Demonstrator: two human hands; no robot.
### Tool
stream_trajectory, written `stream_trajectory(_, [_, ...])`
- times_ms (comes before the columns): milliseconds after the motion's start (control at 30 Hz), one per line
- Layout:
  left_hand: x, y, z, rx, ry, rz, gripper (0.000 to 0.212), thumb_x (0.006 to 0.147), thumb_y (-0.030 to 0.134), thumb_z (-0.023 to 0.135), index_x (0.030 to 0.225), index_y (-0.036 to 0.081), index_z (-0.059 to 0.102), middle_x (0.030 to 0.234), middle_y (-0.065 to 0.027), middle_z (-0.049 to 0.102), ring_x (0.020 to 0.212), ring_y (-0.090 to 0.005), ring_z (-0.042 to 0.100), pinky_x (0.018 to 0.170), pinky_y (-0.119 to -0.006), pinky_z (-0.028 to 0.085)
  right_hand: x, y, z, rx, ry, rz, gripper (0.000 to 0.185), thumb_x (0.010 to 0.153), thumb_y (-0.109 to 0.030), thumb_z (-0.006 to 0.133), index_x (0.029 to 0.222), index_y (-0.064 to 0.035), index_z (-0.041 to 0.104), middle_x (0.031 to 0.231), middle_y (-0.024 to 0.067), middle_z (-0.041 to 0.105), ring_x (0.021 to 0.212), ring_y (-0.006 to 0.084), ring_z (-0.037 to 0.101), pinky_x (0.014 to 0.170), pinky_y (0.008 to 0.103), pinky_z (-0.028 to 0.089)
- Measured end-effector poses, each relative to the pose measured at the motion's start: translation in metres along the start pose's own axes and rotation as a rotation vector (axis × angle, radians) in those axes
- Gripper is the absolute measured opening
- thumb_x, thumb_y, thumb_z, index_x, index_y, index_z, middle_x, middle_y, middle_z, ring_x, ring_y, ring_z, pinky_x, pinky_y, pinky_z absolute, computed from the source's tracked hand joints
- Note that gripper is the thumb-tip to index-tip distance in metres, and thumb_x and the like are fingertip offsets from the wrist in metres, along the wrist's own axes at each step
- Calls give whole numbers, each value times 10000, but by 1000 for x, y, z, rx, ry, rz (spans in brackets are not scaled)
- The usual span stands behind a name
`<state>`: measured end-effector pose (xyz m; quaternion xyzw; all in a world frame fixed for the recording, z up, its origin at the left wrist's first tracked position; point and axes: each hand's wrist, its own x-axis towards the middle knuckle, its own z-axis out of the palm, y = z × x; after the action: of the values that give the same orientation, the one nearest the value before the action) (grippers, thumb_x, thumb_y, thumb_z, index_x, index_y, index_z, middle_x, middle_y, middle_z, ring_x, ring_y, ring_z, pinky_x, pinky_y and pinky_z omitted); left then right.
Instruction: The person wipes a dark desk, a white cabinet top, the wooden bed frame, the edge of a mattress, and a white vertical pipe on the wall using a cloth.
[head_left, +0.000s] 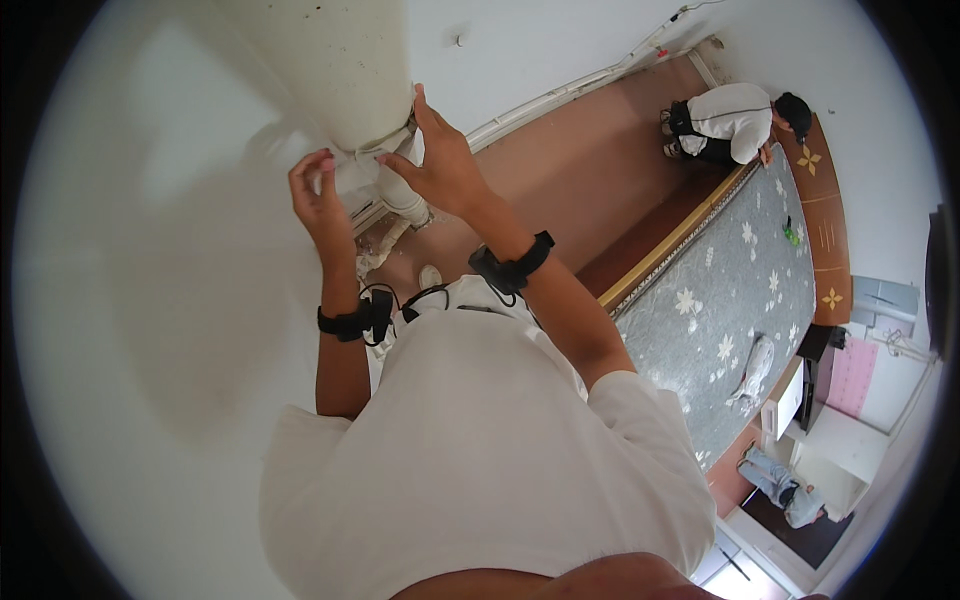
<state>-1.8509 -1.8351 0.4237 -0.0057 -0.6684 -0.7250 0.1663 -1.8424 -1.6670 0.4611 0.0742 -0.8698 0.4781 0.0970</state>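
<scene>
A wide cream-coloured pipe (337, 67) stands against the white wall, with a narrower white pipe (401, 196) below it. Around the wide pipe's lower end runs a thin pale strip (386, 140). My right hand (446, 161) is beside this joint, thumb and fingers spread; its fingertips reach the pipe's edge and the thumb tip is close to the strip. Left of the joint, my left hand (319, 195) is raised with curled fingers and the thumb near them. Something whitish and translucent (354, 171) shows between the hands; whether the left fingers pinch it is unclear.
A bed with a grey patterned cover (720, 300) and wooden headboard (825, 225) stands at right. One person (731, 120) crouches beside its far corner; another (780, 487) is near a doorway. White trunking (555, 97) follows the wall above the reddish floor (540, 180).
</scene>
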Motion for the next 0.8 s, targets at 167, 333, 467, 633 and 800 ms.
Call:
stream_trajectory(167, [28, 32, 13, -209, 76, 126, 397, 999, 296, 386, 1222, -15, 490, 1237, -131, 530, 1194, -228, 478, 1047, -373, 342, 30, -53, -41, 38, 110, -307, 975, 759, -254, 780, 1440, 83, 169, 1380, 298, 406, 1244, 415, 458, 1034, 400, 415])
stream_trajectory(333, [18, 0, 51, -332, 207, -27, 481, 1015, 362, 324, 1322, 5, 421, 1292, -97, 479, 1169, -221, 438, 1036, -345, 319, 58, -66, -69, 147, 176, -616, 938, 739, -214, 781, 1436, 63, 217, 1426, 284, 352, 1258, 409, 440, 1011, 387, 444])
stream_trajectory(467, [22, -10, 70, -468, 424, 4, 558, 1018, 443, 253, 1324, 5, 414, 1305, -101, 473, 1174, -248, 466, 1029, -359, 361, 43, -27, -65, 147, 20, -600, 816, 796, -160, 708, 1430, 52, 240, 1453, 267, 314, 1269, 388, 438, 972, 359, 481])
stream_trajectory(633, [18, 37, 98, -363, 469, 195, 567, 1003, 450, 239, 1253, -8, 461, 1234, -130, 516, 1120, -274, 525, 948, -376, 462, 53, 27, -72, -146, -114, -919, 539, 884, -48, 502, 1387, 42, 332, 1466, 231, 318, 1323, 313, 410, 963, 335, 490])
stream_trajectory(800, [34, 35, 100, -34, 761, 137, 546, 993, 419, 269, 1196, -32, 500, 1185, -128, 547, 1056, -261, 550, 905, -349, 486, 103, 29, -140, -182, 200, -878, 519, 842, -48, 524, 1340, 55, 416, 1452, 240, 348, 1340, 320, 391, 1025, 361, 433])
